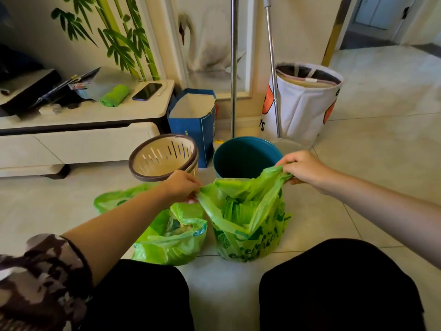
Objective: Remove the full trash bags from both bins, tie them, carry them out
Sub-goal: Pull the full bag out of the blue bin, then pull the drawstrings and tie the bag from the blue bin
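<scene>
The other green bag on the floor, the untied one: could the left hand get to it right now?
Probably yes: the untied green bag lies just below the left hand, nothing between, but that hand must first release the bag handle it grips.

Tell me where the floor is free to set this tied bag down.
Bare tile lies right of the held bag, toward the white hamper, and left of the beige bin below the cabinet. Between the bins and the knees it is crowded with bags.

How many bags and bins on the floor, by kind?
Green trash bags: 2, right bag gripped by left hand and right hand, left bag
Bins: 2, beige slotted bin, teal bin
Blue paper bag: 1
White fabric basket: 1
Total: 6
</scene>
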The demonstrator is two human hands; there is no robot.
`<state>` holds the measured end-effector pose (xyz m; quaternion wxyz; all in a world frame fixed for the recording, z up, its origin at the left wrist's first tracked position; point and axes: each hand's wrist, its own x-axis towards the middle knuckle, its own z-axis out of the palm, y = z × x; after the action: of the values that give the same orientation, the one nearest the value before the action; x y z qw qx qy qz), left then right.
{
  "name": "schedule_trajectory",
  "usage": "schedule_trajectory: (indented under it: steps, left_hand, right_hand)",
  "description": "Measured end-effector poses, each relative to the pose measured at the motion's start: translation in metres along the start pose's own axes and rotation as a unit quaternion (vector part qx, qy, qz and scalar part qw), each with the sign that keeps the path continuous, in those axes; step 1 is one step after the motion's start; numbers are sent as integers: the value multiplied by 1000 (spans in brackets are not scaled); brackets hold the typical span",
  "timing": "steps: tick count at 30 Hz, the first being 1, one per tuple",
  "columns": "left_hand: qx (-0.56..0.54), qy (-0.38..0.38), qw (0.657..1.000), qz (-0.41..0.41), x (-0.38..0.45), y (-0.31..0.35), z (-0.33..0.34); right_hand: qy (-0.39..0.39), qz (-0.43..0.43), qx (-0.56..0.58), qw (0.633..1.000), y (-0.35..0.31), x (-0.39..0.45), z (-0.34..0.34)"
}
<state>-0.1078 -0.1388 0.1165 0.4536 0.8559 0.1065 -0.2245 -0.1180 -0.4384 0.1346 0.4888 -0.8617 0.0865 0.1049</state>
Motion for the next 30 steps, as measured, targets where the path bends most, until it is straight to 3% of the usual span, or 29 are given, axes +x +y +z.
schedule_trajectory:
  steps: [5,13,17,20,23,25,30]
  left_hand:
    - [49,21,998,-35,16,-17,-5]
    - [89,92,988,-92,34,-42,-24]
    - [180,104,975,-79,37,-43,-25]
    - [306,83,945,-74,32,-39,-24]
    - [455,119,882,-14,24,-32,-17]
    - [497,119,858,53,26,-29,-10]
    - [434,10,881,186,37,-8,12]
  right_hand:
    - [-1,55,-15,998,26,18,-1]
    - [74,143,4,987,62,34,-24]
    - [84,168,-11,982,73,36,-28]
    - [69,172,1,983,72,35,-26]
    - [18,176,1,984,67,32,-23]
    - [-4,165,-35,986,61,30,-20]
    - [4,12,-306,952,49,33,-11]
